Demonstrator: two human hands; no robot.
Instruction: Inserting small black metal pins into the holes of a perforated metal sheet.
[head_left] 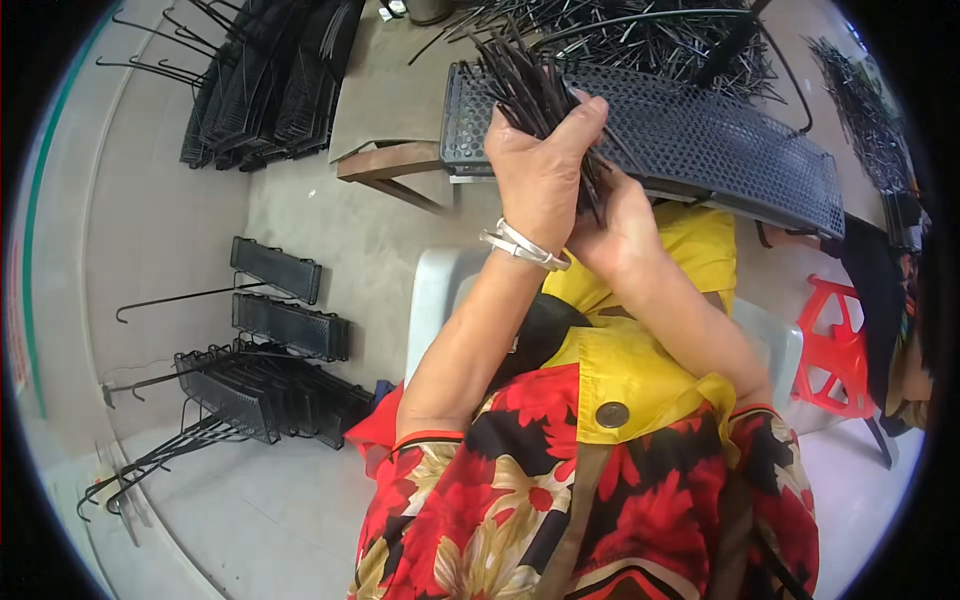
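Note:
A bundle of thin dark rods (530, 85) rises from my two hands, its upper ends fanned out. My left hand (540, 165) is wrapped round the bundle, thumb across the front. Lower down, my right hand (622, 225) is cupped at the bundle's bottom ends, its fingers partly hidden behind the rods and my left hand. Just beyond my hands lies a black perforated metal tray (700, 130), long and narrow, along the near edge of the table. A silvery bangle (522, 245) circles my left wrist.
A heap of similar dark rods (640, 45) covers the table behind the tray, with more rods (865, 120) at far right. Stacked black mesh baskets with long hooks (270, 80) stand at upper left, others (270, 390) on the floor. A red plastic stool (835, 350) is at right.

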